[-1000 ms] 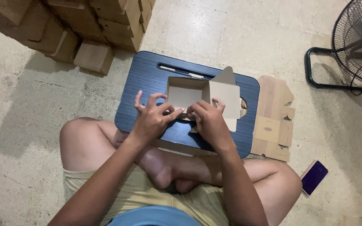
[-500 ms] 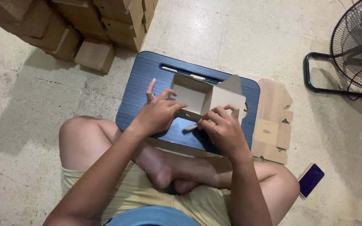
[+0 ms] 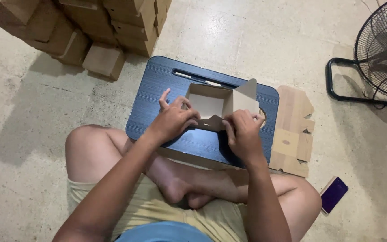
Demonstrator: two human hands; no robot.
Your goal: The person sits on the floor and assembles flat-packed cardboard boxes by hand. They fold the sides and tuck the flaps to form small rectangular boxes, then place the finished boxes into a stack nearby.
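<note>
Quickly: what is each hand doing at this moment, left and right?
Left hand: closed on the near wall of the cardboard box, index finger raised.
Right hand: pinching the box's side flap.

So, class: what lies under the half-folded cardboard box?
The cardboard box sits on a dark blue lap tray, itself on the concrete floor. The left hand and right hand hide its near edge and the tray beneath.
</note>
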